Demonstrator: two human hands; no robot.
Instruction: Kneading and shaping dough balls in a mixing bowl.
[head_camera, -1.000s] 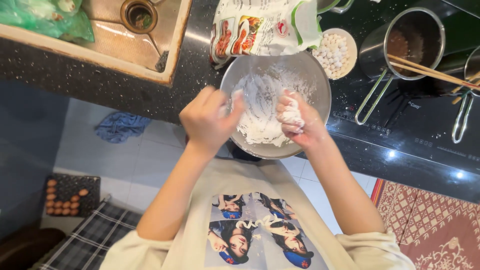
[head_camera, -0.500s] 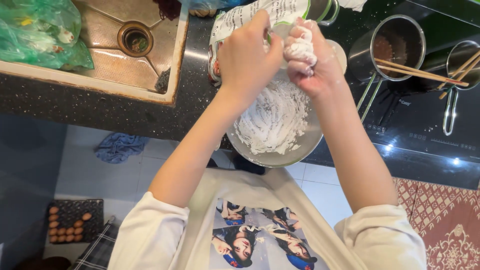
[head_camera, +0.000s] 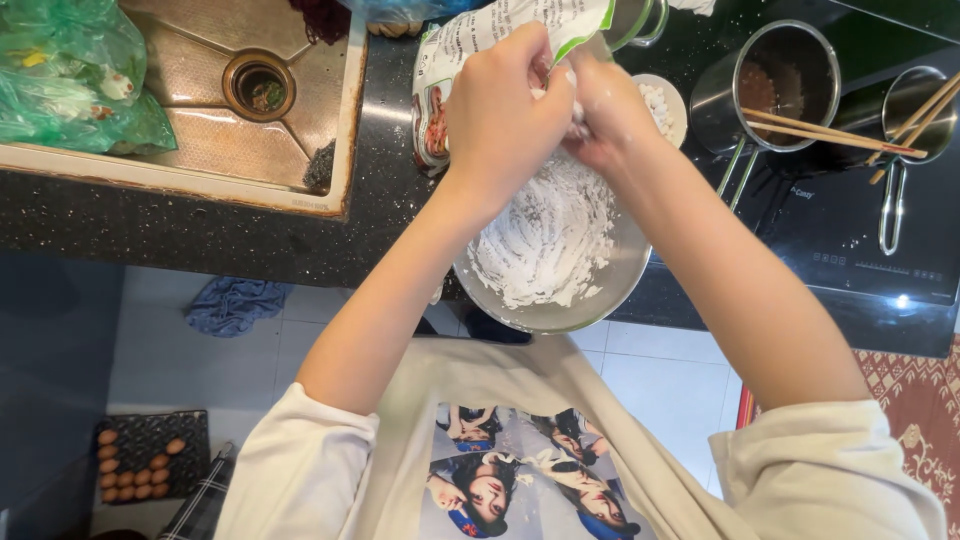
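Note:
My left hand (head_camera: 505, 100) and my right hand (head_camera: 612, 108) are pressed together above the far rim of a round metal bowl (head_camera: 540, 322). Both are closed around a small bit of white dough (head_camera: 577, 100) that shows between the fingers. My right hand is dusted white. White floury dough (head_camera: 545, 240) is smeared over the inside of the bowl, which stands at the front edge of the black counter (head_camera: 200, 240). A printed flour bag (head_camera: 465, 45) lies just behind my left hand.
A steel sink (head_camera: 250, 90) with a green plastic bag (head_camera: 70, 70) lies at the left. At the right are a small white dish (head_camera: 668, 105), a pot (head_camera: 785, 70) with chopsticks (head_camera: 835, 132), and another pot (head_camera: 910, 100) on a black hob (head_camera: 850, 240). An egg tray (head_camera: 140, 460) sits on the floor.
Both hands rose out of the bowl's middle and went to its far rim. The right hand's dough lump is now pinched between the two hands.

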